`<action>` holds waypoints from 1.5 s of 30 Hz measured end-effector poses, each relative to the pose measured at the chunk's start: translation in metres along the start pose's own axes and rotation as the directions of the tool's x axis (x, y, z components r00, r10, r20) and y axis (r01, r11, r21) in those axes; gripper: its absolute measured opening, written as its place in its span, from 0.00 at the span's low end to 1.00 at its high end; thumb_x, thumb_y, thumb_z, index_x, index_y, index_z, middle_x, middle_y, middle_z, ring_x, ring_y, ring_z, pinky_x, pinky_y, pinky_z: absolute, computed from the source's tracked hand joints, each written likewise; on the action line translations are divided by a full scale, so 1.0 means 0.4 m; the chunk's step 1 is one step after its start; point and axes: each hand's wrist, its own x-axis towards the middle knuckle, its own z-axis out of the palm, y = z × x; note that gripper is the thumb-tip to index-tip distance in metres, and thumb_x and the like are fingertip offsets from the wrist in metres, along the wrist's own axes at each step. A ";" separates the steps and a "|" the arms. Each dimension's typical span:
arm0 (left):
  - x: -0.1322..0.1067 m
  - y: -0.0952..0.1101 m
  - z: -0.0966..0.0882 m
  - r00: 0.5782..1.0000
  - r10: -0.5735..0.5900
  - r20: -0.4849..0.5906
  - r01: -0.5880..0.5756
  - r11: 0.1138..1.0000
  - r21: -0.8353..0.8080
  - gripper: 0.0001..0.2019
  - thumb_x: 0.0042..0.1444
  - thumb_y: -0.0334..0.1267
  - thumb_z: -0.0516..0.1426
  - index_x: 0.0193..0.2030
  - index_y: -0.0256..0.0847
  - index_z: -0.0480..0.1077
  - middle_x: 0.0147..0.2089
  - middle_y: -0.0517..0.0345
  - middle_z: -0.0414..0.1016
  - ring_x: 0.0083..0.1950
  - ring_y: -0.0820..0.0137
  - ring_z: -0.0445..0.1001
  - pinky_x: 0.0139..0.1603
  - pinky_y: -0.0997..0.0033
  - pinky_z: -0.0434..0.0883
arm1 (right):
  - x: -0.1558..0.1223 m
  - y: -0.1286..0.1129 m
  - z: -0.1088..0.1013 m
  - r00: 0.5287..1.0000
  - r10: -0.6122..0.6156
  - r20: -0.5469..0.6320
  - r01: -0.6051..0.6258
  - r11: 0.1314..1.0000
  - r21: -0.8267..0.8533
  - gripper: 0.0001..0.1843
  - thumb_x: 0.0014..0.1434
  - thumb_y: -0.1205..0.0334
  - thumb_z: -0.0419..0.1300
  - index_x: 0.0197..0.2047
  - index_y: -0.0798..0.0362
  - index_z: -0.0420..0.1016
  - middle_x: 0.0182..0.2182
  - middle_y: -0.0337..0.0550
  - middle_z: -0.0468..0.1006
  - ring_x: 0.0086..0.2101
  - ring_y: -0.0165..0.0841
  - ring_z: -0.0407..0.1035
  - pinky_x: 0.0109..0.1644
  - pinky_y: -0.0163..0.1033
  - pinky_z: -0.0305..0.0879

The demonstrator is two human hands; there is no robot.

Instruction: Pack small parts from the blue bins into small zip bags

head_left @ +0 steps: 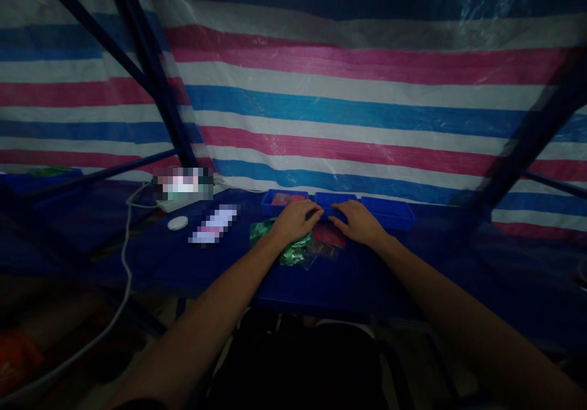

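Observation:
My left hand (296,219) rests over a pile of shiny green packets (297,252), its fingers bent and a small gap showing between thumb and forefinger. Opposite it, my right hand (360,221) reaches in from the right with thumb and fingers apart, and nothing shows between them. A red packet (329,236) lies just below the right thumb, beside clear plastic packets (316,254). Both hands are at the front of a blue tray (337,198), the middle one of three. The fingertips' contact with the tray is too dark to make out.
The left blue tray (266,201) holds reddish packets; another blue tray (389,211) stands on the right. Further left on the blue table (302,290) lie a blurred-out bright phone-like object (214,224), a white disc (177,223) and a power strip (183,201) with a white cable (126,257).

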 end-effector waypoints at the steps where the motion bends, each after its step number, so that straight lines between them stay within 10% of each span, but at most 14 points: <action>1: 0.000 -0.001 0.000 1.000 0.003 0.001 -0.003 1.000 0.006 0.13 0.69 0.42 0.53 0.46 0.40 0.77 0.44 0.51 0.80 0.47 0.63 0.77 0.50 0.61 0.71 | 0.000 -0.002 -0.001 1.000 0.002 -0.018 -0.002 1.000 0.008 0.24 0.68 0.51 0.57 0.62 0.54 0.72 0.54 0.56 0.78 0.55 0.50 0.69 0.63 0.59 0.60; 14: -0.004 -0.014 -0.012 0.991 -0.094 -0.094 0.096 0.995 0.019 0.14 0.71 0.39 0.47 0.51 0.41 0.73 0.44 0.52 0.79 0.47 0.62 0.76 0.51 0.61 0.71 | -0.005 -0.157 -0.032 0.968 -0.250 0.035 0.218 0.899 0.380 0.23 0.62 0.50 0.65 0.59 0.46 0.74 0.52 0.47 0.79 0.54 0.45 0.69 0.62 0.54 0.64; 24: -0.002 -0.009 -0.007 0.995 -0.062 -0.082 0.065 0.997 0.031 0.14 0.70 0.39 0.48 0.49 0.40 0.74 0.43 0.52 0.80 0.46 0.62 0.77 0.52 0.61 0.71 | -0.012 -0.165 -0.027 0.958 -0.281 0.063 0.233 0.886 0.402 0.27 0.54 0.44 0.71 0.54 0.45 0.79 0.50 0.46 0.80 0.53 0.45 0.70 0.61 0.53 0.65; 30: -0.001 -0.005 -0.009 0.996 -0.057 -0.073 0.058 0.998 0.009 0.14 0.70 0.41 0.49 0.47 0.40 0.75 0.42 0.52 0.80 0.46 0.62 0.77 0.51 0.60 0.71 | -0.008 -0.161 -0.039 0.959 -0.269 0.088 0.208 0.880 0.427 0.14 0.66 0.52 0.60 0.52 0.43 0.80 0.46 0.45 0.82 0.50 0.42 0.73 0.60 0.52 0.65; 38: -0.009 0.038 -0.039 0.994 -0.062 -0.088 0.025 0.930 -0.367 0.27 0.74 0.48 0.38 0.48 0.38 0.77 0.45 0.51 0.80 0.46 0.65 0.78 0.51 0.63 0.72 | -0.005 -0.123 -0.036 0.992 0.091 -0.090 -0.028 0.842 0.539 0.15 0.68 0.50 0.56 0.48 0.45 0.81 0.43 0.42 0.82 0.43 0.41 0.76 0.51 0.46 0.69; 45: -0.002 0.038 -0.015 0.995 -0.058 -0.084 0.031 0.956 -0.291 0.22 0.62 0.44 0.62 0.61 0.42 0.68 0.43 0.52 0.78 0.42 0.64 0.77 0.44 0.63 0.73 | 0.000 -0.078 -0.014 0.900 0.432 -0.060 -0.204 0.538 0.818 0.17 0.58 0.45 0.66 0.41 0.49 0.79 0.36 0.42 0.81 0.32 0.37 0.75 0.39 0.44 0.74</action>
